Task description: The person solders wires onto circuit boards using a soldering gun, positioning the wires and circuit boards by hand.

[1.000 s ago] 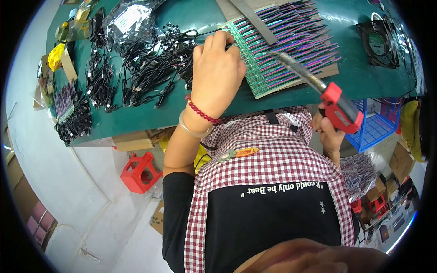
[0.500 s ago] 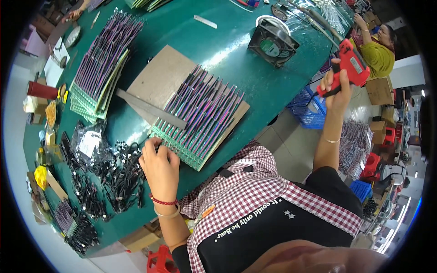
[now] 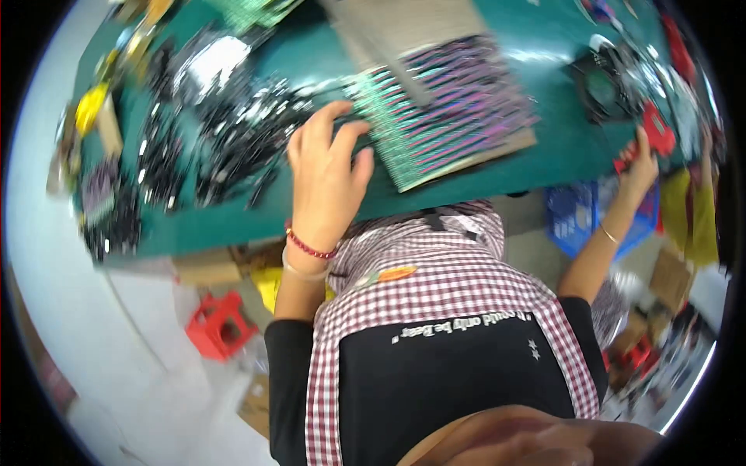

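The left hand (image 3: 326,175) lay with a loose, empty grip, fingers spread, on the green tabletop (image 3: 233,217), touching the near-left end of a ribbed, striped flat bundle (image 3: 447,120) on cardboard, whose long axis ran left-right. The right hand (image 3: 639,167) clasped a red tool (image 3: 657,132).

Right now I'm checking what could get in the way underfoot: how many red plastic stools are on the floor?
1. The red stool stands on the floor below the green table, beside the person's left arm; others may be hidden.
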A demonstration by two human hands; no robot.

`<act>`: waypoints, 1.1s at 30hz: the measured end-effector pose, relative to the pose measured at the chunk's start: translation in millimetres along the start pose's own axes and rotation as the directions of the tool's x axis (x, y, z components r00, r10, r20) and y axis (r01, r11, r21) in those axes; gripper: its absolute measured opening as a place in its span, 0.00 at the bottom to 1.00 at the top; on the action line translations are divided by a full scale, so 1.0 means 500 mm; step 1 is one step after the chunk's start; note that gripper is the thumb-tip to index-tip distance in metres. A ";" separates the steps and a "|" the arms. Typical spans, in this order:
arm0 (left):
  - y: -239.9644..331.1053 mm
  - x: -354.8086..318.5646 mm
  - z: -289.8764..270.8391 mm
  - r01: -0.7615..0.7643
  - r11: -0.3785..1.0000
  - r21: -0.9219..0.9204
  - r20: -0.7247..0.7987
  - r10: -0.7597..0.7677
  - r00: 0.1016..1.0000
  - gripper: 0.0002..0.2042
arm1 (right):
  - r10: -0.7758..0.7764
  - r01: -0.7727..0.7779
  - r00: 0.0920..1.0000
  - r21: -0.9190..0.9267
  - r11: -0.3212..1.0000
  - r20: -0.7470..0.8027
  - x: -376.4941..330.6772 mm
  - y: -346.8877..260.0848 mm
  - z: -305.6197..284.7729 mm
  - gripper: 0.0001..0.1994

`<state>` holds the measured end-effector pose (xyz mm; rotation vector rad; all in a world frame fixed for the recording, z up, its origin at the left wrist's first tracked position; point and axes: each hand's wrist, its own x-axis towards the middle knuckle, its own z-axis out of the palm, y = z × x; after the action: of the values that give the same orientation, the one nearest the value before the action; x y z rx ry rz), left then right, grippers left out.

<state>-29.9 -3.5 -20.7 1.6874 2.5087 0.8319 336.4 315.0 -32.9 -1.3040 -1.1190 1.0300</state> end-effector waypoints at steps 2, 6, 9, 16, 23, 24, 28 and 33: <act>-0.044 -0.014 -0.019 0.093 0.995 0.023 -0.076 -0.091 0.993 0.10 | -0.120 0.125 0.986 0.042 0.991 -0.117 0.002 0.023 -0.008 0.08; -0.168 -0.110 -0.076 0.415 0.896 0.159 -0.175 -0.388 0.905 0.08 | -0.118 0.123 0.992 0.262 0.957 -0.032 -0.022 -0.018 -0.016 0.13; -0.163 -0.138 -0.073 0.333 0.906 0.260 -0.008 -0.343 0.939 0.09 | -0.214 0.143 0.965 0.373 0.917 0.154 -0.071 -0.039 0.001 0.14; -0.206 -0.154 -0.033 0.285 0.958 0.013 -0.198 -0.277 0.940 0.06 | -0.192 0.042 0.944 0.483 0.875 0.267 -0.200 -0.066 0.052 0.16; -0.062 -0.070 -0.072 0.471 0.539 -0.699 0.192 -0.492 0.849 0.02 | -0.025 -0.260 0.866 0.491 0.831 0.500 -0.363 -0.062 0.165 0.19; -0.036 -0.057 -0.068 0.483 0.512 -0.711 0.287 -0.416 0.863 0.04 | 0.017 -0.270 0.857 0.420 0.866 0.515 -0.405 -0.078 0.204 0.21; 0.048 -0.031 -0.026 0.477 0.486 -0.733 0.352 -0.329 0.876 0.06 | 0.004 -0.235 0.681 0.215 0.948 0.732 -0.471 -0.091 0.311 0.22; 0.080 -0.022 -0.015 0.512 0.539 -0.669 0.422 -0.291 0.858 0.06 | 0.010 -0.119 0.662 0.092 0.989 0.749 -0.493 -0.086 0.339 0.11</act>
<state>7.0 -5.2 -0.2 0.7988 1.7905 1.2563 122.8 103.0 -5.3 -0.7944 -1.5778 1.7591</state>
